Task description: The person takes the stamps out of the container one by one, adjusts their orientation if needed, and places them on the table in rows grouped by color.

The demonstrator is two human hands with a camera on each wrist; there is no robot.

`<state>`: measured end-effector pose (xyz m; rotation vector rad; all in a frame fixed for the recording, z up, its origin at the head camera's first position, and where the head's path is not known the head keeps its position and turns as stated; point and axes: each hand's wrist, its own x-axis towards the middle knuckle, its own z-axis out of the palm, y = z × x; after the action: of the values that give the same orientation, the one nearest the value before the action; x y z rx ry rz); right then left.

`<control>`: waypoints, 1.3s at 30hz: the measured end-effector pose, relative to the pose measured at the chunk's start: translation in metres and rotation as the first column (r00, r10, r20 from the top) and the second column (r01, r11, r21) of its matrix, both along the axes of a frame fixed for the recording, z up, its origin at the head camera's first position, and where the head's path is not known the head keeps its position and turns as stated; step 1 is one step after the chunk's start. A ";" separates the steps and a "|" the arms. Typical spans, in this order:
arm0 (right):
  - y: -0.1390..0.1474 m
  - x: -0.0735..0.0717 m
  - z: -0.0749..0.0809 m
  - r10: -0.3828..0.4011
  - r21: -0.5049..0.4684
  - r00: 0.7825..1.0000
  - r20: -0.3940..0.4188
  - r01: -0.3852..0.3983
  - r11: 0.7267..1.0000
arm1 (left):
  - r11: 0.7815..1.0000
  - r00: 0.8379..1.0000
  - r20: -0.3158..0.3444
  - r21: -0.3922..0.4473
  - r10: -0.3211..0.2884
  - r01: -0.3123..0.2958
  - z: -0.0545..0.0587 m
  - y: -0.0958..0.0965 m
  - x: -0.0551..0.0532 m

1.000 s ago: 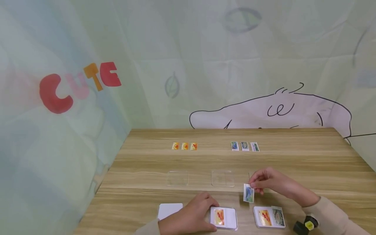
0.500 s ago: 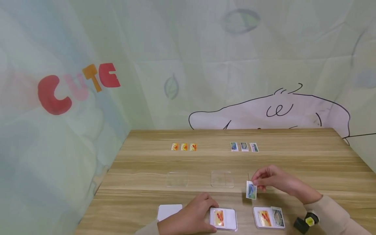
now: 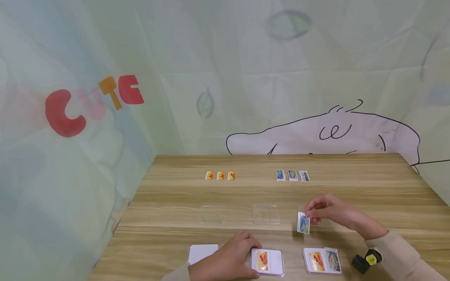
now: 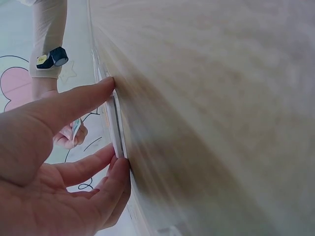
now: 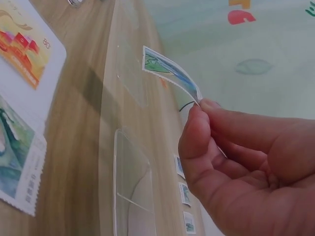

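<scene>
- Right hand (image 3: 328,210) is pinching a blue-green stamp (image 3: 304,223) by one end, thumb against fingers; the stamp is hanging above the table, beyond and to the right of the middle case (image 3: 275,262), and is bowing along its length.
- Change over the last second: right hand and stamp are drifting slightly farther out and rightward from the middle case.
- Left hand (image 3: 228,259) is grasping the middle case at its left side; its position is holding steady.
- Right case (image 3: 306,255), just right of the middle case, is bearing two stamps, unchanged.
- Two stamp rows, orange (image 3: 220,175) and mostly blue-green (image 3: 293,175), are lying well beyond the middle case, undisturbed.
</scene>
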<state>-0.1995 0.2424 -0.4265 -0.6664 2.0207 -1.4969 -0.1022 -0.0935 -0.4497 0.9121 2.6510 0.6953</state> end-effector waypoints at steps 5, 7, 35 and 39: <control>0.003 -0.004 0.002 -0.033 0.027 0.999 0.013 0.033 0.999 | 1.000 1.000 -0.012 0.010 -0.003 0.003 0.001 0.000 0.002; 0.004 -0.005 0.004 -0.040 0.035 0.999 0.014 0.039 0.999 | 1.000 1.000 -0.016 0.016 -0.006 0.006 0.001 0.000 0.002; 0.028 -0.028 0.010 -0.110 0.107 0.994 -0.023 0.111 0.988 | 1.000 0.999 -0.037 0.006 -0.008 0.008 0.001 -0.001 0.000; 0.030 -0.029 0.009 -0.116 0.082 0.993 -0.006 0.116 0.990 | 1.000 1.000 -0.021 0.004 -0.003 0.003 0.000 0.000 0.000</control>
<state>-0.2290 0.2729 -0.4176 -0.5244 2.1418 -1.4693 -0.1022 -0.0938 -0.4495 0.9296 2.6663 0.6949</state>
